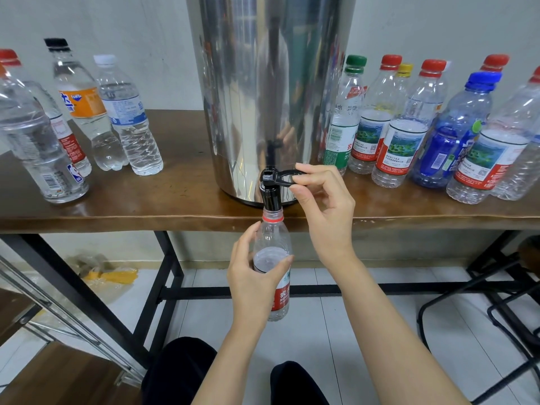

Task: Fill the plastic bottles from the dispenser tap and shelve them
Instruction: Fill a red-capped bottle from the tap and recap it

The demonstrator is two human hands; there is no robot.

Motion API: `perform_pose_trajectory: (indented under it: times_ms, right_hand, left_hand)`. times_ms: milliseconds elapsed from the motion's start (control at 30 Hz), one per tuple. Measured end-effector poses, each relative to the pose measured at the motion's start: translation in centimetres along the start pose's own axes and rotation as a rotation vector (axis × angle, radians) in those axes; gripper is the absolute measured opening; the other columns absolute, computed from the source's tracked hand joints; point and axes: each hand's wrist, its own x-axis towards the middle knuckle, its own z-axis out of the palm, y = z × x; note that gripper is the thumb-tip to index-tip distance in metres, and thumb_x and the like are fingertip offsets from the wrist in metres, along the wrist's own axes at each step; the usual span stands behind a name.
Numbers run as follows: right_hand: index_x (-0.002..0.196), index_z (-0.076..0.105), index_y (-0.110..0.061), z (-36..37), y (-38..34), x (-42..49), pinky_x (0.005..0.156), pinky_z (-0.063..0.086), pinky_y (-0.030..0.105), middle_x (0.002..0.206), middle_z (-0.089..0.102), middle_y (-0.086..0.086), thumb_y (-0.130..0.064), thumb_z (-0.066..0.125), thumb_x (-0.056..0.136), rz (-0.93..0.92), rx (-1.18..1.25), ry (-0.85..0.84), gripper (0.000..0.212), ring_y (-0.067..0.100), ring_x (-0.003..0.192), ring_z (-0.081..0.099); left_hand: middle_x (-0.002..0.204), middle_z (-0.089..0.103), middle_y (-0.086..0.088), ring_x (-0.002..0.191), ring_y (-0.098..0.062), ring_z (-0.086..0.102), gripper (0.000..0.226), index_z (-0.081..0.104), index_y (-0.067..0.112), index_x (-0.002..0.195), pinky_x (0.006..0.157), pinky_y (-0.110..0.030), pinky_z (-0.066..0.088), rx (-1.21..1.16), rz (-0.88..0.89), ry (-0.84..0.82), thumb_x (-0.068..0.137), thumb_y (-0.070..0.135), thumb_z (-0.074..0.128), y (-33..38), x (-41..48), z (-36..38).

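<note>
bottle [273, 252] in L fingers [248, 244], under tap [270, 191]

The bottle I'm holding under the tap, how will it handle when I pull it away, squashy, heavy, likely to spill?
The bottle in your left hand looks thin-walled and clear, so it will probably dent if squeezed. Water shows well up inside, so it likely feels fairly heavy. It has no cap, so tilting or squeezing could spill it.

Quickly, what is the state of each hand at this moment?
Left hand: closed around the bottle, holding it.
Right hand: closed, pinching the tap lever.
</note>
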Motion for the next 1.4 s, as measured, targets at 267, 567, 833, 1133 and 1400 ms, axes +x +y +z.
perform_pose_trajectory:
  times_ms: [267, 567, 833, 1133, 1400]
  right_hand:
    - [0.097, 0.065, -0.020, 0.13, 0.01, 0.02, 0.079, 0.049, 0.024, 0.111, 0.063, -0.005, -0.018, 0.064, 0.091, 0.002, 0.016, 0.001, 0.007, 0.007, 0.099, 0.061]
    - [0.098, 0.066, -0.020, 0.10, 0.08, 0.02, 0.075, 0.049, 0.024, 0.111, 0.063, -0.005, -0.019, 0.064, 0.091, 0.008, 0.030, 0.002, 0.007, 0.005, 0.093, 0.060]
    - [0.098, 0.065, -0.020, 0.11, 0.03, -0.02, 0.075, 0.049, 0.025, 0.111, 0.063, -0.005, -0.020, 0.063, 0.092, 0.007, 0.024, -0.001, 0.006, 0.005, 0.097, 0.060]
    - [0.097, 0.065, -0.022, 0.12, -0.08, -0.05, 0.075, 0.050, 0.026, 0.112, 0.063, -0.007, -0.022, 0.064, 0.091, 0.017, 0.023, 0.002, 0.006, 0.006, 0.095, 0.060]
    - [0.097, 0.065, -0.020, 0.12, -0.05, -0.07, 0.083, 0.049, 0.023, 0.110, 0.063, -0.004, -0.018, 0.065, 0.091, -0.013, -0.004, 0.009, 0.007, 0.012, 0.102, 0.061]
  left_hand:
    - [0.129, 0.059, 0.017, 0.121, -0.010, 0.057, 0.073, 0.054, 0.047, 0.127, 0.098, -0.043, 0.053, -0.015, -0.012, -0.005, 0.070, 0.017, 0.089, -0.12, -0.02, -0.05]
    - [0.129, 0.059, 0.018, 0.122, -0.006, 0.055, 0.073, 0.054, 0.043, 0.129, 0.100, -0.042, 0.052, 0.000, -0.015, -0.005, 0.069, 0.018, 0.089, -0.12, -0.02, -0.09]
    - [0.128, 0.059, 0.020, 0.121, -0.005, 0.055, 0.074, 0.052, 0.053, 0.124, 0.099, -0.041, 0.053, 0.007, -0.012, -0.001, 0.069, 0.018, 0.089, -0.09, -0.06, -0.14]
    - [0.128, 0.059, 0.018, 0.122, -0.006, 0.055, 0.073, 0.054, 0.043, 0.128, 0.099, -0.040, 0.053, 0.008, -0.006, -0.008, 0.070, 0.017, 0.089, -0.12, -0.03, -0.17]
    - [0.128, 0.059, 0.019, 0.121, -0.007, 0.056, 0.073, 0.054, 0.042, 0.129, 0.098, -0.041, 0.053, 0.012, -0.005, -0.009, 0.070, 0.017, 0.089, -0.20, 0.00, -0.17]
